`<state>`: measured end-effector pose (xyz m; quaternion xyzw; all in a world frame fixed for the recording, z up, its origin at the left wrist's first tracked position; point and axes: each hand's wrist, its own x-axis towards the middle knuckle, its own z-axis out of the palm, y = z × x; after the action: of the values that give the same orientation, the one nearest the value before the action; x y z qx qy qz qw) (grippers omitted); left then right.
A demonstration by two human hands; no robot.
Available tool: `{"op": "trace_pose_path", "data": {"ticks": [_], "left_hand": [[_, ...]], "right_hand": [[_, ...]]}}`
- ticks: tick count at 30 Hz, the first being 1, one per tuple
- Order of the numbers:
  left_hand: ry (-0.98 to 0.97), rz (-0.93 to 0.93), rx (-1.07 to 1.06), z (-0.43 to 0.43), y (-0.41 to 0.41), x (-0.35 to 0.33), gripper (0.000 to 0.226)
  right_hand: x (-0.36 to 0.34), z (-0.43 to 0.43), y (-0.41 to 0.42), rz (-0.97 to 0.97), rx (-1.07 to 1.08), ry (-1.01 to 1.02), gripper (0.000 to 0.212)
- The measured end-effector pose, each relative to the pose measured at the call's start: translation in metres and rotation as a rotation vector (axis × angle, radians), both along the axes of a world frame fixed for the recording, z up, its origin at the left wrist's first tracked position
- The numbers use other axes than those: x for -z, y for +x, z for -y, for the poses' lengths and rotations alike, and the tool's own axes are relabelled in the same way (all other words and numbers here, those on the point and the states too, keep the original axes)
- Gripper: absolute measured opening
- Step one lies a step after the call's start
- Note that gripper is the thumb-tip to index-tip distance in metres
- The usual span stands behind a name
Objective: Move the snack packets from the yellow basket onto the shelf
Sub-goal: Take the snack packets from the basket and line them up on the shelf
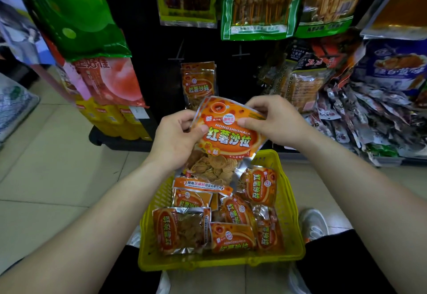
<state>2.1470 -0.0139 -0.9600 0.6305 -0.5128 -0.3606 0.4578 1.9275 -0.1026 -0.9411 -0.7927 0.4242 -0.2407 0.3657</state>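
Note:
An orange snack packet (227,139) is held upright above the yellow basket (288,201). My left hand (175,141) pinches its upper left edge and my right hand (275,120) pinches its upper right corner. Several more orange snack packets (231,224) lie jumbled in the basket on the floor between my knees. Behind the held packet, a few matching packets (198,81) hang on the dark shelf rack (157,62).
Green skewer-snack bags (256,4) hang above on the rack. A green and a pink bag (111,81) hang at the left over yellow packs. A heap of small dark packets (369,120) fills a bin at the right. Tiled floor lies to the left.

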Motion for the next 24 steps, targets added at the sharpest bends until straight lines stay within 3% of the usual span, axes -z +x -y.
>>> {"op": "trace_pose_path", "data": {"ticks": [2, 6, 10, 24], "left_hand": [[0.020, -0.016, 0.028, 0.000, 0.003, 0.001, 0.013], [0.030, -0.070, 0.035, 0.000, -0.002, 0.003, 0.020], [-0.056, -0.066, -0.051, -0.001, -0.005, -0.002, 0.014], [-0.035, -0.079, -0.122, 0.005, -0.006, -0.008, 0.009]], "right_hand": [[0.002, 0.002, -0.003, 0.024, -0.005, 0.018, 0.008], [0.004, 0.001, 0.003, 0.060, 0.062, -0.022, 0.014], [0.004, -0.001, 0.009, 0.083, 0.055, 0.014, 0.014], [0.006, 0.003, 0.007, 0.149, 0.062, 0.069, 0.010]]}}
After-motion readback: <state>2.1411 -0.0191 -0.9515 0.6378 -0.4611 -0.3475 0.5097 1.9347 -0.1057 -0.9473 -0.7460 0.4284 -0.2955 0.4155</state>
